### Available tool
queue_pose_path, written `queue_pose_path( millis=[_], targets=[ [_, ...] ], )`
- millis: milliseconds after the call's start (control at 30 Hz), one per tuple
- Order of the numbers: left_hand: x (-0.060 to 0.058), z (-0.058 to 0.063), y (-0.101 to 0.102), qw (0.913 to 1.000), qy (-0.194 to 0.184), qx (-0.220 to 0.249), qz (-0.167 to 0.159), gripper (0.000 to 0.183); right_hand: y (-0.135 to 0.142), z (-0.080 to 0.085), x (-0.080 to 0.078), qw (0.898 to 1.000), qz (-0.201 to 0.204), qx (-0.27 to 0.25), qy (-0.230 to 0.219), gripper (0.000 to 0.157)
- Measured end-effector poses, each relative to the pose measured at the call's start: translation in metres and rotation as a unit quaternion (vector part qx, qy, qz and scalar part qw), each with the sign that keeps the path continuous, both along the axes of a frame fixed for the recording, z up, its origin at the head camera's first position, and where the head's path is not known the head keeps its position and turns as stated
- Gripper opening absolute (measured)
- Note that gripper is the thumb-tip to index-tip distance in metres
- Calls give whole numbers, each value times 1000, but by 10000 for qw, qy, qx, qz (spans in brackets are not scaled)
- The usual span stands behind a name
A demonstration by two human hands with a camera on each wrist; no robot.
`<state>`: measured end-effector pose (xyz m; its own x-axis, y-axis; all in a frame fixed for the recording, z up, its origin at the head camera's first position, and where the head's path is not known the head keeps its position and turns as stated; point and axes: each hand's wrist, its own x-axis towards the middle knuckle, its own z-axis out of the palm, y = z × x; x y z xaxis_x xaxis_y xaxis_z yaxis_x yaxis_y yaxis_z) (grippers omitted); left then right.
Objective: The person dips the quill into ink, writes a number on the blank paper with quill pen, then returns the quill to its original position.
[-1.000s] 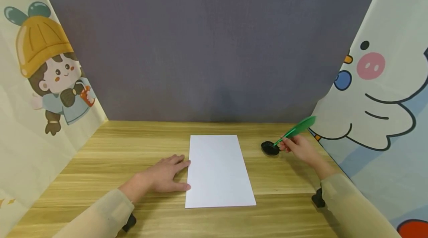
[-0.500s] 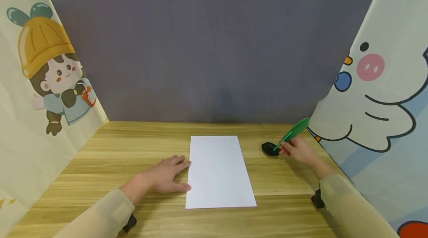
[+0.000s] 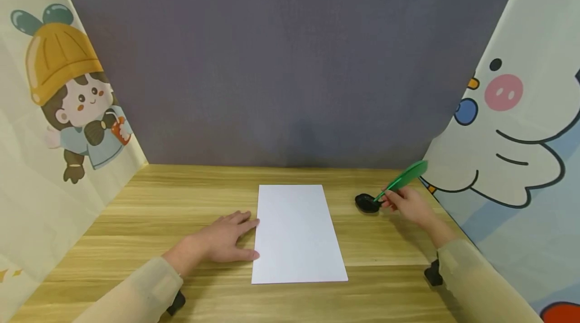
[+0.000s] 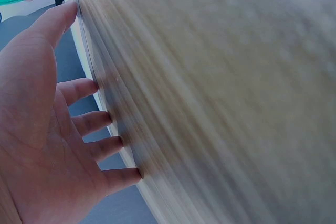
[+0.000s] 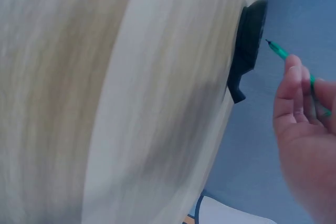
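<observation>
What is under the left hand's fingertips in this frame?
The left hand lies flat on the wooden table, fingertips touching the left edge of the white sheet. Whether any fingertip overlaps the paper cannot be told; the palm covers the tabletop beneath.

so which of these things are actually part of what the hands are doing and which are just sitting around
In use:
- green feather-shaped pen, pinched in the right hand
- small black dish-like holder, pen tip just above it
- white rectangular sheet of paper, left hand flat on the table at its edge

Just there:
- light wooden table
- grey backdrop
- cartoon-printed side curtains
</observation>
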<state>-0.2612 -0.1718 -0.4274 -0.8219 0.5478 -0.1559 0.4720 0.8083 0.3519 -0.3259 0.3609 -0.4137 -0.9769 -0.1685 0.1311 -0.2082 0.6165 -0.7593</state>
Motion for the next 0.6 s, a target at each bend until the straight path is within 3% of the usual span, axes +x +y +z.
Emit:
queue_pose_path(
  millis=[233,400,600],
  targets=[
    [0,1,0,10000,5,-17,14,95,-5,6,3,9962,-189,-846,-80,48],
    [0,1,0,10000,15,-10,-12,95,-19,12,3,9949,-235,-981,-79,48],
    [1,1,0,10000,29,10,-43,95,-44,21,0,9944,-16,-1050,-84,44]
  ],
)
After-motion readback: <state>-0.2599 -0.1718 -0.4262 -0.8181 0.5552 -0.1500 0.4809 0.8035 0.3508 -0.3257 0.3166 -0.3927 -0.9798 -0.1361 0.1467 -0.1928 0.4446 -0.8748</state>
